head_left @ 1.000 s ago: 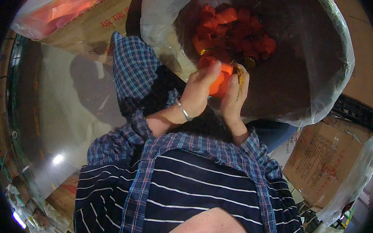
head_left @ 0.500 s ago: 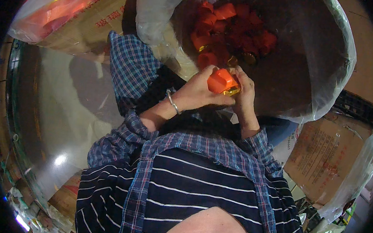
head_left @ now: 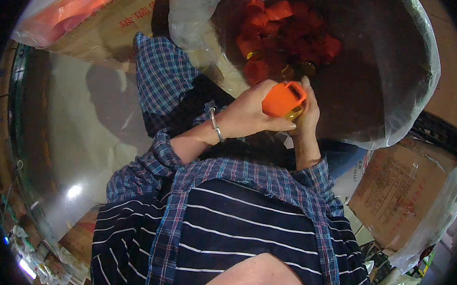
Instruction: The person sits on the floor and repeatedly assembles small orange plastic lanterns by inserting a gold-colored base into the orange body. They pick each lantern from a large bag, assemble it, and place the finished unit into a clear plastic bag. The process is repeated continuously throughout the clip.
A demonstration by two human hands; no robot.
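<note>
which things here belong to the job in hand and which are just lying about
Likely in the job:
orange piece, held
left hand
right hand
orange pile
clear liner around the pile

Seemingly just lying about:
carton at right
clear plastic beside it

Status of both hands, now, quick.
Left hand: closed, holding the orange cup-shaped piece.
Right hand: curved at the piece's gold end; whether it grips cannot be told.
</note>
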